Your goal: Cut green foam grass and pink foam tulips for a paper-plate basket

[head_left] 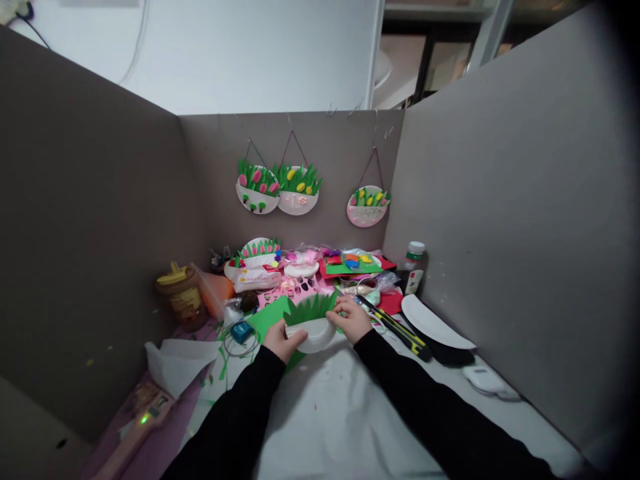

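Head view: left hand grips left end of half paper plate at desk centre; right hand pinches right end, where green paper grass stands behind rim. Fingertips partly hidden behind plate. Glue gun cut off at bottom left; clutter beyond blurred.

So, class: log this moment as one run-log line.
left hand: holds half plate | right hand: pinches green grass strip at plate's top edge | beside: green sheet, cutter
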Demonstrator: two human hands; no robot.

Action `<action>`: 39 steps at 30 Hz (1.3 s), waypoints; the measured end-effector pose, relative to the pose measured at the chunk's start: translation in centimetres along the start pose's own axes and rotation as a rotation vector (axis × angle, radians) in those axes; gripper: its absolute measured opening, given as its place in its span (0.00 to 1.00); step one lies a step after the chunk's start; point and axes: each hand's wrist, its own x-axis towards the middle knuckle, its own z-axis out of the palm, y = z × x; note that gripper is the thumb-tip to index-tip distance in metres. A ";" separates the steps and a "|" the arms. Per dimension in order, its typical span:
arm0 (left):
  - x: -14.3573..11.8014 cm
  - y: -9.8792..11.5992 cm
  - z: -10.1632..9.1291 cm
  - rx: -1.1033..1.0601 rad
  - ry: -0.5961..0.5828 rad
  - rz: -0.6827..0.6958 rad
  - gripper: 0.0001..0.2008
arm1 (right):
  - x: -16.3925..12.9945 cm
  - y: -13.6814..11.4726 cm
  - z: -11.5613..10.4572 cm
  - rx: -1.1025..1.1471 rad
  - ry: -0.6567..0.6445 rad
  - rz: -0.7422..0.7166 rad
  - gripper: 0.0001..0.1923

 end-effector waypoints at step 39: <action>-0.4 0.9 0.9 -0.053 0.099 -0.007 0.20 | -1.1 0.0 2.2 0.500 -0.133 0.239 0.20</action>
